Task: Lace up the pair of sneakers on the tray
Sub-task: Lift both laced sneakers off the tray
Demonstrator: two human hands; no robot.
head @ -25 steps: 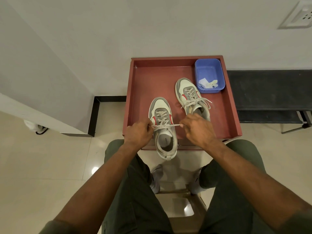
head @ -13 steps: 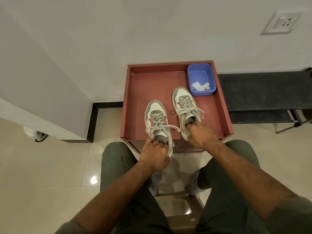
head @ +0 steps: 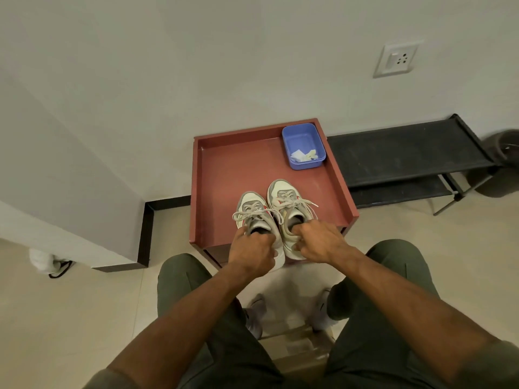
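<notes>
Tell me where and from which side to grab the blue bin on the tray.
Grip the blue bin by its near long rim, coming from above on the person's side with the right hand. It sits in the far right corner of the red tray, so the tray walls likely block its far and right sides. It is open-topped and shallow, so a thumb-inside pinch on the rim should hold.

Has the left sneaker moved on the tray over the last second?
Yes. The left sneaker has shifted right, away from the tray's left wall, and now sits against the right sneaker.
</notes>
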